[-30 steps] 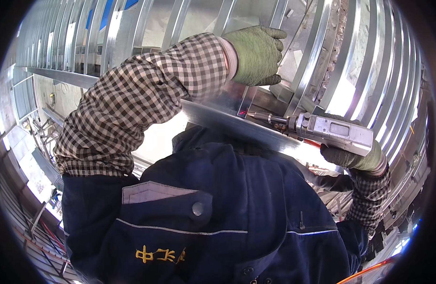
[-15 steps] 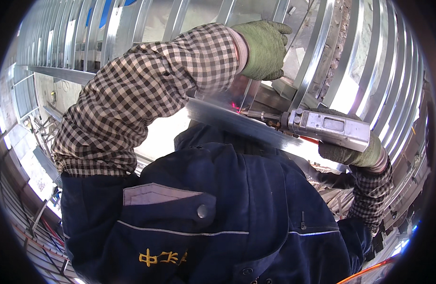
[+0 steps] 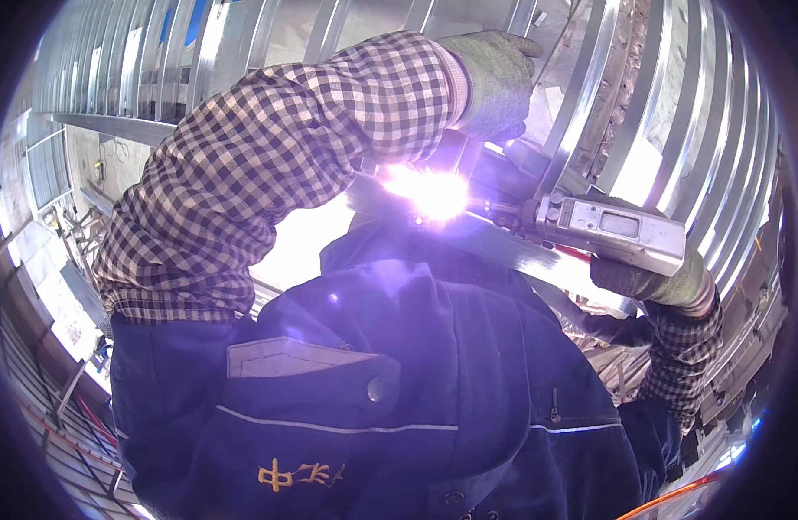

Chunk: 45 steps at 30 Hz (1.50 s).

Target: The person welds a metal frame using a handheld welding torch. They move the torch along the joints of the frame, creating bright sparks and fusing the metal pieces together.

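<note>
My right hand [image 3: 628, 276], in a dull green glove, is wrapped around a silver handheld welding gun [image 3: 620, 232]. The gun's nozzle points left into a glaring white-violet flash [image 3: 438, 195], which hides the spot where the metal pieces meet. Just above the glare, my left hand [image 3: 494, 85], gloved in green too, is closed over a slim metal bar [image 3: 520, 16] of the frame; its fingertips are partly hidden. Below the flash, a flat metal rail [image 3: 511, 250] slants across in front of my body.
Rows of parallel silver bars [image 3: 667, 113] spread across the top and right. A long metal rail [image 3: 113, 126] borders them at left. An orange cable [image 3: 676, 496] curves at the lower right, and a bundle of thin strips [image 3: 609, 348] lies below the gun.
A small red glow at the nozzle has become a blinding flash with a violet haze over the view. The gun and both hands appear slightly farther right.
</note>
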### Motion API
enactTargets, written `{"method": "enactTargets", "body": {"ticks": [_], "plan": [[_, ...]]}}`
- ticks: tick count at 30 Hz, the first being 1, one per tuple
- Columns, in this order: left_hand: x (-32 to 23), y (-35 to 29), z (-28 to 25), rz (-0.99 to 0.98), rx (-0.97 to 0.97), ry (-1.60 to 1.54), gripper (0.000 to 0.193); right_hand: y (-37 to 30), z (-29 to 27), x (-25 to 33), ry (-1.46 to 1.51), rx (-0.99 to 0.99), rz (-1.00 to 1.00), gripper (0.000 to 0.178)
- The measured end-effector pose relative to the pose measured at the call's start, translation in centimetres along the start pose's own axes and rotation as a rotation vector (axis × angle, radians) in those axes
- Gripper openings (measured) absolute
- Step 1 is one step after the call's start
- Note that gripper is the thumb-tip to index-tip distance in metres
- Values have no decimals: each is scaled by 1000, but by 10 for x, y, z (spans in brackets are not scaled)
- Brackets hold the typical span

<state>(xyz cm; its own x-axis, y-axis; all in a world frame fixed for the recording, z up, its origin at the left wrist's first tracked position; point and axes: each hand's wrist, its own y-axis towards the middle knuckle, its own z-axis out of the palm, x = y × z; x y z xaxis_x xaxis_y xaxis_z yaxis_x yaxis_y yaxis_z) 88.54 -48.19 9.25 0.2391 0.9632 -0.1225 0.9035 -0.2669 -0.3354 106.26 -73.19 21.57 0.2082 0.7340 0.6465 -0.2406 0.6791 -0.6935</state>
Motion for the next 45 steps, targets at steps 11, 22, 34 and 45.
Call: {"method": "enactTargets", "body": {"ticks": [11,22,34,45], "plan": [[7,4,20,-2,-20,-343,23,-3,-2,-5,-23,-66,5,55],[18,0,67,-192,-5,-1728,22,-6,-11,-18,-76,-66,-28,47],[18,0,69,-276,6,-1955,34,-7,-5,-23,66,-72,-71,48],[20,1,71,-223,54,-1737,40,-7,-3,-20,97,-52,-39,46]]}}
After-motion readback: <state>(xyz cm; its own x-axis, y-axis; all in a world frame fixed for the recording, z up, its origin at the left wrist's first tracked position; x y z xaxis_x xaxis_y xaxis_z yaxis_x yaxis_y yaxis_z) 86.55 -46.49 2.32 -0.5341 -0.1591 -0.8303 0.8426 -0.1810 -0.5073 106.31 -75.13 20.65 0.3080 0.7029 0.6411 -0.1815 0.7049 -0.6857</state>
